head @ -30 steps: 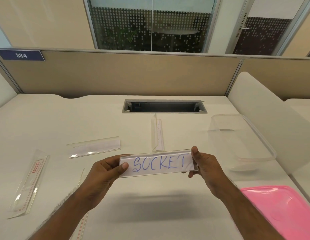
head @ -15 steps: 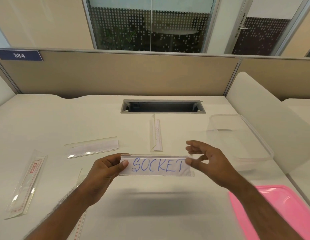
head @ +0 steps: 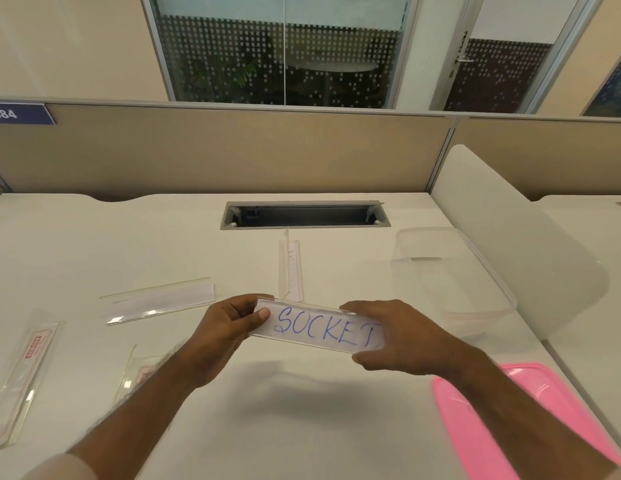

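Note:
A clear plastic label holder [head: 319, 329] with a white paper strip reading "SOCKET" in blue ink hangs above the white desk [head: 302, 427], tilted down to the right. My left hand [head: 226, 327] pinches its left end, thumb on the front. My right hand [head: 399, 336] grips its right end, fingers along the top edge and thumb under the bottom edge.
Two more clear label holders lie on the desk: one at the left [head: 160, 301], one upright-standing ahead [head: 291, 268]. Plastic wrappers [head: 21, 372] lie at far left. A clear container [head: 451, 271] sits at right, a pink lid [head: 531, 424] near right. A cable slot [head: 305, 215] opens ahead.
My right hand let go of the holder's right end, opened, then gripped it again from above. The holder now tilts down to the right.

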`<state>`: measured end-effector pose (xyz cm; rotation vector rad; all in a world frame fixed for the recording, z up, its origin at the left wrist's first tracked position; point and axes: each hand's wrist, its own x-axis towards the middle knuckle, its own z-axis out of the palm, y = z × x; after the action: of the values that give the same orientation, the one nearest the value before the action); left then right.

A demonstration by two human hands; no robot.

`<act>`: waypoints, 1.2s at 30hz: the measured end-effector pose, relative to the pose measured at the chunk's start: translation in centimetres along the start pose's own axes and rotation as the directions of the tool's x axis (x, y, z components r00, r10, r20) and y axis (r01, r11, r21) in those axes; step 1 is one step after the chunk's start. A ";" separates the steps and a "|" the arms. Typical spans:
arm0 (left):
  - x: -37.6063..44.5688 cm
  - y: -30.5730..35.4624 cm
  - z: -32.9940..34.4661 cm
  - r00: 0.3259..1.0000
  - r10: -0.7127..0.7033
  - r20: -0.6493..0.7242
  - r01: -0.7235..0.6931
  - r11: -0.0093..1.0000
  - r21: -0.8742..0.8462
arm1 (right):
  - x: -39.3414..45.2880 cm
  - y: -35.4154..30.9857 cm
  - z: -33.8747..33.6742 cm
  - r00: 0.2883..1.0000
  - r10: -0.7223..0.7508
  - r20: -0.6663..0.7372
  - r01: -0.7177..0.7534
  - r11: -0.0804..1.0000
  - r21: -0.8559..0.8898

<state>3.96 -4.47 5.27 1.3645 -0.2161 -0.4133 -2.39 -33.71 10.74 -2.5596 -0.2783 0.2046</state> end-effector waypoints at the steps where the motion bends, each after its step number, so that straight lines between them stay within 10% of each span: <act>1: 0.2 -0.1 0.4 1.000 -0.003 -0.026 0.003 1.000 0.000 | -0.2 0.3 0.0 1.000 0.004 -0.028 -0.003 0.999 0.039; 8: 1.7 -4.3 1.4 0.914 0.031 -0.405 0.111 0.940 0.321 | -1.0 3.6 -0.8 0.965 0.122 -0.232 -0.082 0.981 0.173; 13: 2.6 -9.5 1.3 0.926 0.198 -0.322 0.195 0.480 0.856 | -1.6 5.9 -2.4 0.911 0.227 -0.346 -0.156 0.963 0.222; 20: 4.4 -12.0 0.9 0.968 0.126 -0.215 0.200 0.121 0.972 | -1.6 9.1 -5.0 0.795 0.374 -0.478 -0.247 0.919 0.309; 28: 4.5 -12.3 1.1 0.969 0.124 -0.215 0.209 0.064 0.976 | 0.8 13.3 -7.4 0.639 0.588 -0.495 -0.460 0.809 0.367; 36: 4.5 -12.2 1.2 0.966 0.127 -0.223 0.217 0.060 0.974 | 4.3 14.7 -6.7 0.664 0.678 -0.316 -0.674 0.725 0.141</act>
<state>5.64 -9.15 -6.81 2.8948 -0.2532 -0.0377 5.39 -48.25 7.99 -2.5054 0.8380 0.0129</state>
